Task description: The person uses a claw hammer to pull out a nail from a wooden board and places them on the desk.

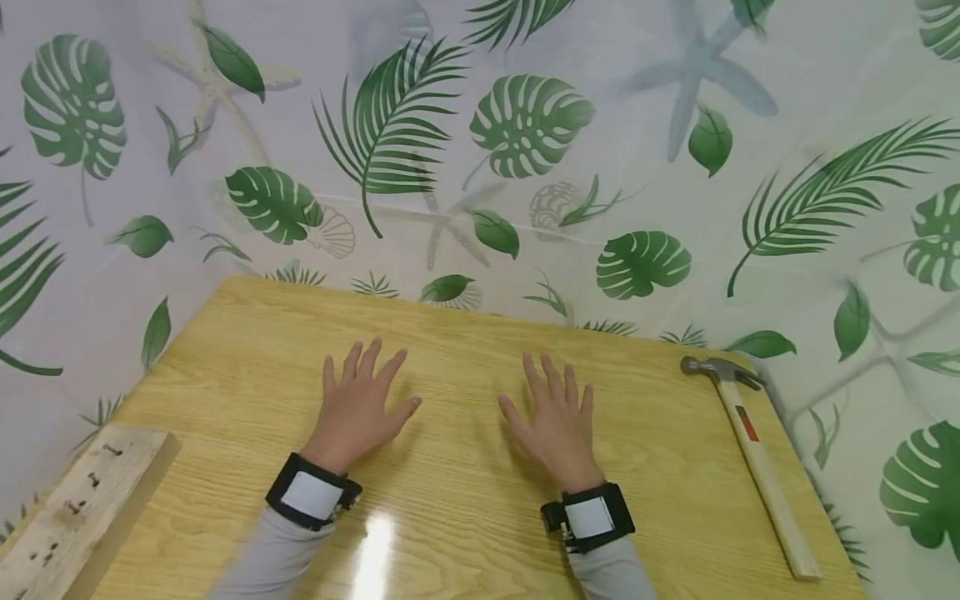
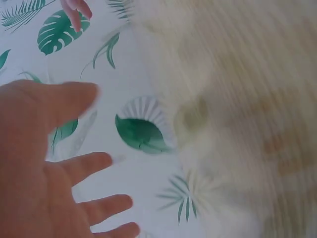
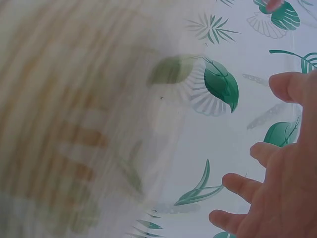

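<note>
Tabletop (image 1: 457,408) of yellow, wood-grained board fills the lower part of the head view, with a person's two bare hands held out over its middle, well apart from each other. The left hand (image 1: 358,418) has its fingers straight and spread, thumb out to the side, holding nothing; the right hand (image 1: 558,427) is likewise spread and free of any object. Whether either palm touches the wood cannot be told. Beyond the right hand, along the table's right side, lies a claw hammer (image 1: 763,479), its steel head near the far corner and its pale handle pointing back toward the person. At the left edge, partly cut off by the frame, a thick wooden block (image 1: 90,508) takes up the near corner, with nails (image 1: 93,480) sticking up from it and small dark marks nearer the person. A leaf-printed white sheet (image 1: 525,242) stands directly behind the table's far edge. Black straps (image 1: 590,517) circle both wrists over grey sleeves (image 1: 611,571).
</note>
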Available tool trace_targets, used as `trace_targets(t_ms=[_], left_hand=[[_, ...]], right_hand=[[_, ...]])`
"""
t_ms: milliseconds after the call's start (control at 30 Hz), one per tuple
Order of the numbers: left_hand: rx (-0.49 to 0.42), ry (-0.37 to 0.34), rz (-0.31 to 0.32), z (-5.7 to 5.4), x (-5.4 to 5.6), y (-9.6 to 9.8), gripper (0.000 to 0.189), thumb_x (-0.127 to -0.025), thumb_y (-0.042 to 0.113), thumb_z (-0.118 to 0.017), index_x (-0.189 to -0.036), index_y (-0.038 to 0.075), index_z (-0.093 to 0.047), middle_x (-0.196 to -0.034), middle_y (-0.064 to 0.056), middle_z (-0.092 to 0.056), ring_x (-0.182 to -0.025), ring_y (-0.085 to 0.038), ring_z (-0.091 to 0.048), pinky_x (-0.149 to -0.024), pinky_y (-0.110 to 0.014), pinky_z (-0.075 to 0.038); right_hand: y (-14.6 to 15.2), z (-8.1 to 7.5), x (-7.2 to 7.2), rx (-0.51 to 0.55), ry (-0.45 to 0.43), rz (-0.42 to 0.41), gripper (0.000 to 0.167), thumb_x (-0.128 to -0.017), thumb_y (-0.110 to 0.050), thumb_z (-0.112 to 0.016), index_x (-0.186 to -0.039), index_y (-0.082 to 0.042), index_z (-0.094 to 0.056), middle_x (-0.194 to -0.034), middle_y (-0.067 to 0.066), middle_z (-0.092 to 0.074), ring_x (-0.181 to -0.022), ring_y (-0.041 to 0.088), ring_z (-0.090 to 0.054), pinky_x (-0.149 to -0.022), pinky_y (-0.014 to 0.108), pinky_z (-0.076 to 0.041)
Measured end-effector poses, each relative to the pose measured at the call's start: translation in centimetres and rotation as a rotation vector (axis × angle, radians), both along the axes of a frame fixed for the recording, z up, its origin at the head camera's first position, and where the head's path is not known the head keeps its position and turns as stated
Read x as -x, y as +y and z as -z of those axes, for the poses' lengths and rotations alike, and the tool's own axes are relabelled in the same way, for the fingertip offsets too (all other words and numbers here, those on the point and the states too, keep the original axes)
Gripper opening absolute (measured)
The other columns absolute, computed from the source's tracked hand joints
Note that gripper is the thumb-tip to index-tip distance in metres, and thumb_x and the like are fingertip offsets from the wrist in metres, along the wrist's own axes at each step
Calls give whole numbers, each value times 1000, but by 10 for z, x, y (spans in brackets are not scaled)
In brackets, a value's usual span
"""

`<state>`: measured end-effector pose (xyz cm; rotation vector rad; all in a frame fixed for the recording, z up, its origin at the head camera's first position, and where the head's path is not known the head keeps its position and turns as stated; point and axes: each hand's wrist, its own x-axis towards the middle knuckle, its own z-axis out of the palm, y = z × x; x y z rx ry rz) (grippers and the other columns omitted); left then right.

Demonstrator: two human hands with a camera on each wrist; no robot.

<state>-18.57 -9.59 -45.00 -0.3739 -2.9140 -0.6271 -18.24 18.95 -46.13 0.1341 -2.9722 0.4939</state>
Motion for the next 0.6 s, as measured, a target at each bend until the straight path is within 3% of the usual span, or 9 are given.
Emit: trace_targets(t_ms=[200, 367, 500, 600], left_hand=[[58, -29, -49, -11, -33, -46, 65, -96, 34, -68, -152, 10, -47, -157, -29, -35, -147, -52, -24, -111, -77, -10], [82, -136, -136, -21, -71, -91, 61, -97, 33, -65, -148, 3, -50, -148, -35, -41, -135, -58, -35, -107, -78, -18], [121, -238, -255, -27, -99, -141, 66, -99, 40, -61, -147, -3, -45, -144, -42, -37, -126, -65, -35, -95, -79, -30], [138, -287, -391, -27, -116, -183, 75, -100, 44, -57, -152, -5, -32, -143, -45, -28, -122, -68, -30, -90, -80, -31]], right_hand=[[2, 0, 1, 1, -4, -7, 77, -100, -60, -49, -164, -25, -22, -168, 13, -22, -154, 46, -13, -118, 71, -4], [4, -1, 1, 3, -13, -1, 78, -100, -60, -49, -164, -24, -23, -168, 14, -23, -154, 46, -13, -118, 71, -4], [4, -3, 1, 19, -23, -6, 77, -101, -60, -48, -164, -24, -23, -167, 14, -24, -154, 46, -13, -118, 71, -4], [4, -4, 1, 28, -30, -10, 77, -101, -60, -48, -164, -25, -22, -167, 14, -24, -154, 46, -14, -118, 72, -4]])
